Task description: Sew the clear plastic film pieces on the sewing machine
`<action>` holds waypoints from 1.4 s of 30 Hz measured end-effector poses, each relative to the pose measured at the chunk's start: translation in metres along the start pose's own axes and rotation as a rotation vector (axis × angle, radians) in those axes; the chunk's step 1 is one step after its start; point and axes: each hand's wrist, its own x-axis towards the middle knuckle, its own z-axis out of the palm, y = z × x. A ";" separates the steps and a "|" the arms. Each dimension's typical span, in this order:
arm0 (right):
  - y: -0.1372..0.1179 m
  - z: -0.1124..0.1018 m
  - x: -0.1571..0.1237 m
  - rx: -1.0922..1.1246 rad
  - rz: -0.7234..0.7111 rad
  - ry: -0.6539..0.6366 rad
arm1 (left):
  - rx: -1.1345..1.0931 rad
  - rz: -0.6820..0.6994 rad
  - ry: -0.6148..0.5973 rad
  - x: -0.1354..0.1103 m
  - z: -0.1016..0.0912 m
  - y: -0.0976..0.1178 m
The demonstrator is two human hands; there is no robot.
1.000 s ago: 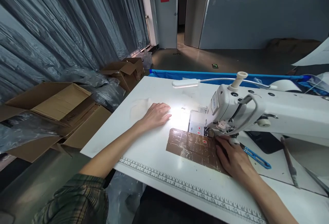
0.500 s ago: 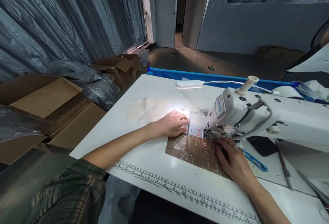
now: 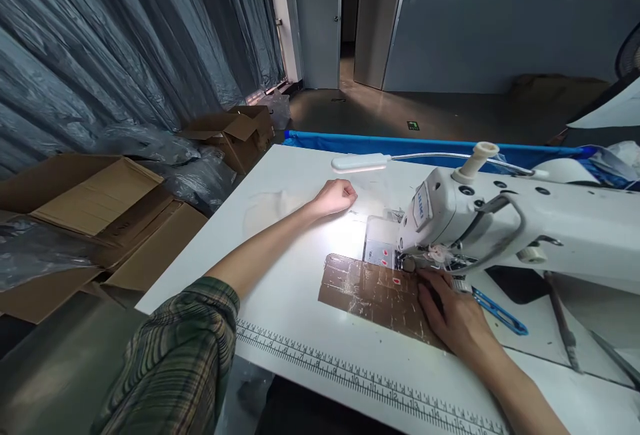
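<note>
Right hand (image 3: 457,318) flat on brown patch (image 3: 380,292) by sewing machine (image 3: 450,215), fingers open, pressing it steady near needle. Left hand (image 3: 336,196) behind machine's lamp glow, fingers curled shut, seemingly pinching something pale on table (image 3: 300,328).

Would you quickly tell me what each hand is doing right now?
Left hand: loosely curled on the white table beyond the lit patch, whether it holds anything cannot be told.
Right hand: open, resting on the brown sheet by the sewing machine.
</note>
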 end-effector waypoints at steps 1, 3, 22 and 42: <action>-0.001 0.000 0.000 -0.009 -0.009 -0.002 | -0.028 -0.015 0.000 0.001 0.000 0.001; -0.002 -0.001 0.000 -0.029 -0.021 -0.005 | -0.075 -0.033 -0.006 0.001 -0.003 0.003; 0.022 0.013 -0.004 -0.081 -0.151 0.052 | 0.262 0.023 0.002 -0.162 -0.034 -0.009; 0.009 0.005 -0.005 0.024 -0.039 0.041 | -0.107 -0.247 0.452 -0.137 -0.045 -0.058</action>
